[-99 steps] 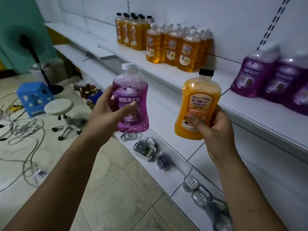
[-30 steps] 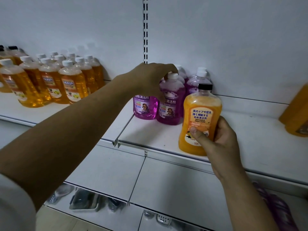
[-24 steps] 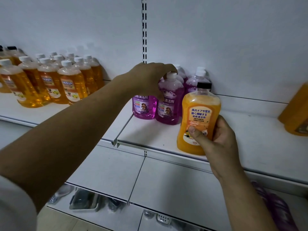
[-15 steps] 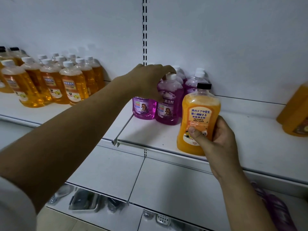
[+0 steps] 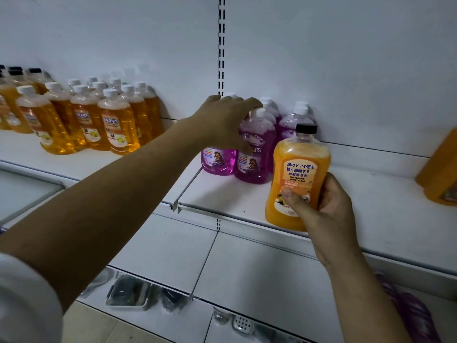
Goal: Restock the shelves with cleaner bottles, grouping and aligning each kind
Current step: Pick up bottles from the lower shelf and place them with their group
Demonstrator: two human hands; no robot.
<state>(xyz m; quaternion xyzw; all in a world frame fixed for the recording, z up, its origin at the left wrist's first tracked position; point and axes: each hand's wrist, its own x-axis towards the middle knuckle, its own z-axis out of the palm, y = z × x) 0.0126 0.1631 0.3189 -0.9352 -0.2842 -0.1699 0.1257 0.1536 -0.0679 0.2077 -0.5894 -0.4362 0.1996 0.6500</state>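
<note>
While its black cap [image 5: 306, 128] points up, right hand [image 5: 330, 214] clamps the orange bottle [image 5: 298, 167].

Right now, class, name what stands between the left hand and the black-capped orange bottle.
In the head view, purple bottles stand between the left hand and the orange bottle.

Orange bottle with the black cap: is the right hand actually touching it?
Touching. Head view: the right hand grips the orange bottle, thumb across its label, fingers curled behind. The left hand grips a purple bottle by its top.
</note>
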